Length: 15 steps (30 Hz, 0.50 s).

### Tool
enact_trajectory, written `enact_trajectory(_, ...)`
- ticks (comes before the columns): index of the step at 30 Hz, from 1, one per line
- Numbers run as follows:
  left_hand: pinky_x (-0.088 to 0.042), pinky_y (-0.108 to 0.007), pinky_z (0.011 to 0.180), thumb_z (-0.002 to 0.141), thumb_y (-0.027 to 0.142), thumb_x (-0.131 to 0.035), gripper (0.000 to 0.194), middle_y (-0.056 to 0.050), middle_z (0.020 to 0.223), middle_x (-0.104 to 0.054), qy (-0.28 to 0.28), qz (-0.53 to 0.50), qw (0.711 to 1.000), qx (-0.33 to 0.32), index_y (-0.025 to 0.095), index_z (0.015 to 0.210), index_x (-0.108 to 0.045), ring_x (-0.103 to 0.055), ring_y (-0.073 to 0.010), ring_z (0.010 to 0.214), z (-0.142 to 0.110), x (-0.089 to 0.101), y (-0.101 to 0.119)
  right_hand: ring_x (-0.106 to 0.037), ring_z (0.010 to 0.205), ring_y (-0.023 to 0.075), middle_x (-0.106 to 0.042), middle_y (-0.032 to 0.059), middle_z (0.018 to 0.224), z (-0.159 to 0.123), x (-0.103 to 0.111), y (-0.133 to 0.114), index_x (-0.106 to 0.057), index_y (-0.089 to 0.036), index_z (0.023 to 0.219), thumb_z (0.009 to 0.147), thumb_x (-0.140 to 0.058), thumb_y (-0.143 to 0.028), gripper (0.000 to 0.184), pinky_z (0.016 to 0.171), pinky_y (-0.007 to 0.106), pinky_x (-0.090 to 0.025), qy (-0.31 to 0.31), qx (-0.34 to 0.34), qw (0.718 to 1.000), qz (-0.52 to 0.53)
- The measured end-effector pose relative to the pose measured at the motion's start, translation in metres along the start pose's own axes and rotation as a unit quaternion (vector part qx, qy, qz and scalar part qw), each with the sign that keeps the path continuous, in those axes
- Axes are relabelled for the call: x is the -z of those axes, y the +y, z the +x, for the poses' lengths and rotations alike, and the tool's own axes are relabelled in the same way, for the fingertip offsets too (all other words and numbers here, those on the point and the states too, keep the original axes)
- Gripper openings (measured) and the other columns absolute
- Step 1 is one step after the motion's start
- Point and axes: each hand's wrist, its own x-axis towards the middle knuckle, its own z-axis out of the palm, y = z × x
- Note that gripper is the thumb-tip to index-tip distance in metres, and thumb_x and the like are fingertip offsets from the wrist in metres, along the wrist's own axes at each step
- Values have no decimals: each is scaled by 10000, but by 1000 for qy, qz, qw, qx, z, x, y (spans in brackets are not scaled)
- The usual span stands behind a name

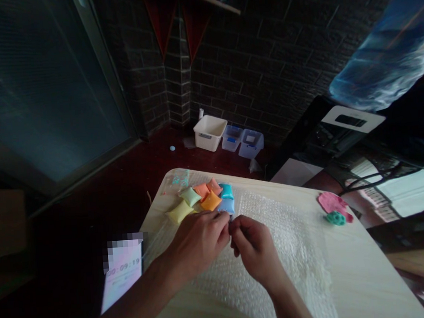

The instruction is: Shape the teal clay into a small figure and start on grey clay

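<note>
My left hand (205, 233) and my right hand (253, 244) meet over a sheet of bubble wrap (286, 236) on a pale wooden table (364, 264). Fingers on both hands are closed in a pinch, tips almost touching. Whatever lies between them is hidden. Just beyond my left hand is a cluster of small pillow-shaped packets: yellow (180, 212), pale green (190, 196), orange (211, 200), coral (201, 191), turquoise (226, 191) and light blue (226, 206). The light blue one is closest to my fingertips.
A flattened pink lump (331, 203) and a teal lump (335, 218) lie near the table's right edge. Clear plastic scraps (180, 178) rest at the far left corner. A phone showing a timer (124, 276) stands at left. Bins (208, 137) and a water dispenser (354, 117) stand beyond.
</note>
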Motion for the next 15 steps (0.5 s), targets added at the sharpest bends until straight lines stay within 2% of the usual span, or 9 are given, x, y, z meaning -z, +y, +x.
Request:
enact_trajectory(5,-460,-335,646,961,142,-555,139,-14,812,-713,16,46,999,-3,210,844,-591,-687,-213,739,0,-1,0,-527,517,129,-584,-9,595,1,-2,-4,-604,-195,718,929,-537,-269,234,488,238,-370,21,20,994,-106)
enact_trajectory(10,-465,-340,639,979,157,-539,148,-17,795,-703,39,66,997,10,206,853,-599,-688,-213,725,0,-3,-3,-489,518,126,-566,-13,573,2,-3,-7,-594,-190,675,912,-523,-244,253,506,254,-326,57,36,987,-148)
enact_trajectory(15,-476,-353,656,984,155,-530,162,-25,792,-705,25,69,997,-7,195,846,-605,-694,-223,735,-1,-1,-4,-422,519,113,-515,-36,557,1,-3,-9,-553,-195,654,902,-540,-230,251,507,253,-282,60,42,982,-173)
